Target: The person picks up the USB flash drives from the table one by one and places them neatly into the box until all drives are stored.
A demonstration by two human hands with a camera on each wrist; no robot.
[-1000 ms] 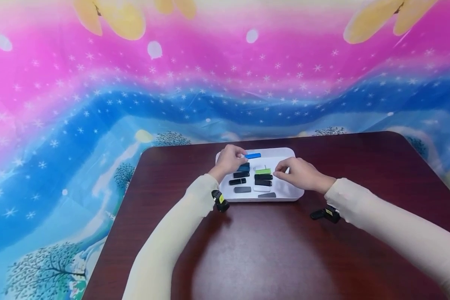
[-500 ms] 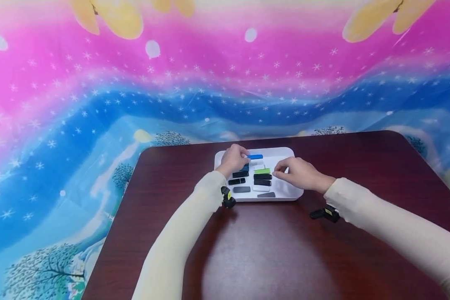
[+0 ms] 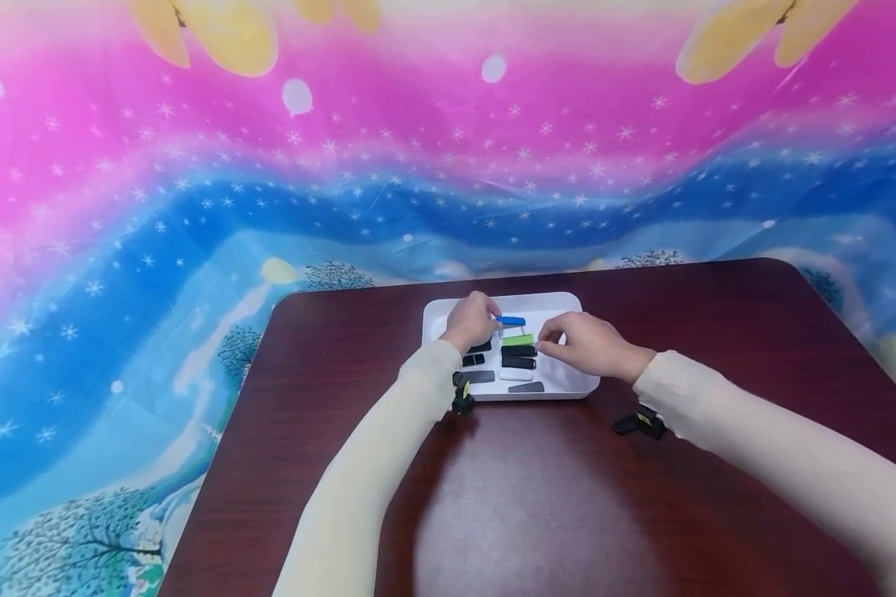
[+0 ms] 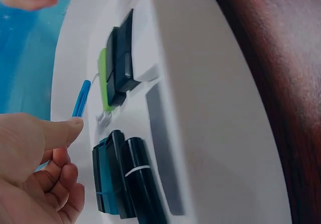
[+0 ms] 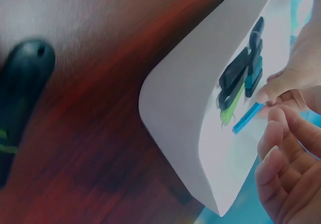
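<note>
My left hand (image 3: 472,322) pinches the end of a slim blue stick, apparently a USB flash drive (image 3: 511,321), between thumb and fingers. It hovers over the far part of a white tray (image 3: 577,369). My right hand (image 3: 590,342) is at the tray's right side, fingers loosely curled, with nothing seen between them in the right wrist view. Below the blue stick lies a green stick (image 3: 518,340), with black sticks (image 3: 518,362) and a white one (image 3: 516,375) nearer. A teal stick (image 4: 105,176) and dark ones (image 4: 142,176) lie beneath my left hand, partly hidden from the head view.
The tray's raised walls surround the sticks on a dark red-brown table (image 3: 538,489). Grey flat pieces (image 3: 526,387) lie by the near wall. Black wrist devices (image 3: 463,394) hang under both sleeves. A patterned cloth (image 3: 418,124) covers the background behind the table.
My left hand has shifted right and slightly nearer with the blue stick, which now sits closer to the green one. My right hand keeps almost the same place and pose.
</note>
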